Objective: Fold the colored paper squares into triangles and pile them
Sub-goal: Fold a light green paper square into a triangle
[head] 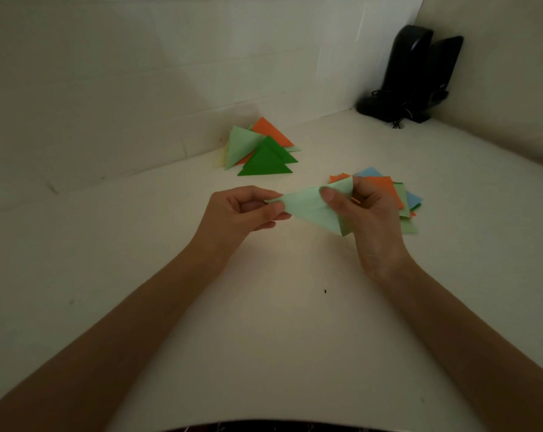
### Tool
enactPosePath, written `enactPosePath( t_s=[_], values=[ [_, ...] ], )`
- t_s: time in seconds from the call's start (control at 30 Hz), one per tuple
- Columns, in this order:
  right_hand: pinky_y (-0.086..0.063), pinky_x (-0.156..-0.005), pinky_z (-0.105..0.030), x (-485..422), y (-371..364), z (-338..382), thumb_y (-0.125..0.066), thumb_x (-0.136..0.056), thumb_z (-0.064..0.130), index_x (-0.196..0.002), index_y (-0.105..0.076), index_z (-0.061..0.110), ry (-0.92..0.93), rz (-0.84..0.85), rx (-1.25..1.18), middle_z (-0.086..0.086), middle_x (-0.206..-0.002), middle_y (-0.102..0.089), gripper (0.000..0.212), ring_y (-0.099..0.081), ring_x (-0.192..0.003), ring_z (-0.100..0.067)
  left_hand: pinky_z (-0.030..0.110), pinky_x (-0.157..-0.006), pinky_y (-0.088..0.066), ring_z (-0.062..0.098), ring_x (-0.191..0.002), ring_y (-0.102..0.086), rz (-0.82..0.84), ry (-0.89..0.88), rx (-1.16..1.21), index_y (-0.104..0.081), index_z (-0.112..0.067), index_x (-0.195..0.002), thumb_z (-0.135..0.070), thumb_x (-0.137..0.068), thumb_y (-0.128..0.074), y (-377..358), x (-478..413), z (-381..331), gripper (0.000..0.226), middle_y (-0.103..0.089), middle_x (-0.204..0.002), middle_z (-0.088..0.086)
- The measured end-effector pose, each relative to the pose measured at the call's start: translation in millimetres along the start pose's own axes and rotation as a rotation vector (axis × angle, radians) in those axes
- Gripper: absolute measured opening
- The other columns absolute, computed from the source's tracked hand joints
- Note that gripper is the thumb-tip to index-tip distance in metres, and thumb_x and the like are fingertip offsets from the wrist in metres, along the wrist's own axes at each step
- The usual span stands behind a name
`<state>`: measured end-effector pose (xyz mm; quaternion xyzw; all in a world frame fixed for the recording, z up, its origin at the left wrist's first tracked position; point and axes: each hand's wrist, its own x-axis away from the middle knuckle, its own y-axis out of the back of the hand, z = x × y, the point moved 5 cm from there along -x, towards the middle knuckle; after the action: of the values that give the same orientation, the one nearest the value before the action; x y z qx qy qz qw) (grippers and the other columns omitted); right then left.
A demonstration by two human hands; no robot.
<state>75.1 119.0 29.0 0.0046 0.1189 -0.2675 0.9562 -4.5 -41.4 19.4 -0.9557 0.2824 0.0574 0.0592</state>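
**Pale green sheet mid-fold, held in both hands**

The white table carries everything. The pile of folded triangles lies at its far edge against the wall and serves here as the marker. It shows dark green, pale green, orange and a hint of yellow. Two black speakers stand well to the right of that pile, in the corner. The stack of unfolded squares lies nearer the person than the pile and to its right.

In front of the pile, the left hand pinches the left tip of the pale green sheet between thumb and curled fingers. The right hand holds the sheet's right end, thumb on top and fingers behind.

The sheet appears lifted off the table and already doubled into a triangle, so the step looks like matching corners and setting the crease. Next, the edges likely need to be held flush while the fold is pinched flat. The triangle then goes forward onto the pile.
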Motion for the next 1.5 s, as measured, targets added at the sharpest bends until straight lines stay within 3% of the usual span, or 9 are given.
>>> enactPosePath(
  t_s=[0.1,0.2,0.37,0.6,0.8,0.9,1.03,1.17,1.5],
  values=[
    [-0.048,-0.063,-0.030,0,-4,-1,-0.069,-0.081,0.007,-0.075,-0.065,0.013,-0.018,0.086,0.098,0.002,-0.069,-0.063,0.009,-0.057,-0.068,-0.014,0.015,-0.068,-0.050,0.001,-0.073,-0.066,0.018,-0.180,-0.294,-0.069,-0.024,-0.090,-0.008,-0.082,-0.068,-1,2,-7,0.017,-0.070,-0.073,-0.015],
    [-0.050,-0.062,-0.024,4,-11,-5,-0.069,-0.080,0.005,-0.076,-0.065,0.012,-0.067,0.166,0.109,0.004,-0.068,-0.066,0.009,-0.060,-0.065,-0.010,0.014,-0.063,-0.046,-0.002,-0.069,-0.060,0.012,-0.355,-0.576,-0.068,-0.029,-0.087,-0.028,-0.082,-0.065,-7,8,-13,0.006,-0.065,-0.074,-0.019],
    [-0.048,-0.055,-0.018,7,-15,-4,-0.070,-0.079,0.006,-0.074,-0.067,0.014,-0.073,0.208,0.130,0.007,-0.063,-0.065,0.010,-0.059,-0.060,-0.006,0.012,-0.054,-0.033,0.002,-0.059,-0.050,0.041,-0.392,-0.897,-0.058,-0.025,-0.087,-0.043,-0.087,-0.048,-5,8,-11,0.021,-0.051,-0.058,-0.012],
    [-0.051,-0.059,-0.021,7,-13,-2,-0.071,-0.079,0.006,-0.077,-0.069,0.011,-0.096,0.214,0.179,0.002,-0.068,-0.067,0.006,-0.061,-0.063,-0.009,0.010,-0.052,-0.027,0.003,-0.049,-0.043,0.115,-0.413,-1.076,-0.055,-0.019,-0.097,-0.041,-0.096,-0.043,-10,7,-3,0.025,-0.042,-0.053,-0.017],
    [-0.051,-0.064,-0.027,3,-9,-5,-0.072,-0.079,0.009,-0.079,-0.070,0.011,-0.113,0.204,0.244,-0.007,-0.077,-0.068,0.003,-0.062,-0.068,-0.014,0.025,-0.048,-0.031,0.020,-0.053,-0.056,0.036,-0.532,-1.183,-0.056,-0.024,-0.094,-0.053,-0.090,-0.026,-16,6,-3,0.042,-0.060,-0.062,-0.003],
    [-0.048,-0.067,-0.022,-1,-4,-3,-0.067,-0.084,0.011,-0.084,-0.068,0.017,-0.074,0.134,0.171,-0.001,-0.081,-0.066,0.005,-0.059,-0.072,-0.008,0.026,-0.054,-0.035,0.014,-0.053,-0.048,-0.039,-0.448,-1.053,-0.052,-0.027,-0.091,-0.049,-0.093,-0.035,-15,6,-1,0.028,-0.051,-0.057,-0.008],
    [-0.045,-0.067,-0.022,-5,2,-3,-0.062,-0.088,0.026,-0.105,-0.059,0.020,-0.130,0.033,-0.003,-0.001,-0.099,-0.061,0.018,-0.059,-0.079,-0.007,0.033,-0.053,-0.037,0.010,-0.043,-0.039,-0.220,-0.232,-0.542,-0.046,-0.029,-0.079,-0.031,-0.098,-0.046,-4,3,5,0.018,-0.044,-0.044,-0.008],
    [-0.040,-0.054,-0.021,18,-33,-11,-0.064,-0.085,0.011,-0.075,-0.064,0.009,-0.277,0.343,0.099,-0.004,-0.071,-0.064,0.010,-0.051,-0.054,-0.009,0.026,-0.049,-0.034,0.006,-0.041,-0.043,-0.247,-0.240,-0.484,-0.043,-0.031,-0.077,-0.026,-0.098,-0.046,-10,7,2,0.021,-0.046,-0.045,-0.007],
    [-0.042,-0.051,-0.020,24,-40,-17,-0.065,-0.083,0.006,-0.077,-0.066,0.000,-0.342,0.387,-0.115,-0.008,-0.065,-0.062,0.008,-0.052,-0.055,-0.013,0.030,-0.050,-0.038,0.011,-0.045,-0.043,-0.186,-0.313,-0.522,-0.050,-0.017,-0.085,-0.019,-0.096,-0.050,-20,16,-5,0.011,-0.050,-0.051,-0.003]
  ],
)
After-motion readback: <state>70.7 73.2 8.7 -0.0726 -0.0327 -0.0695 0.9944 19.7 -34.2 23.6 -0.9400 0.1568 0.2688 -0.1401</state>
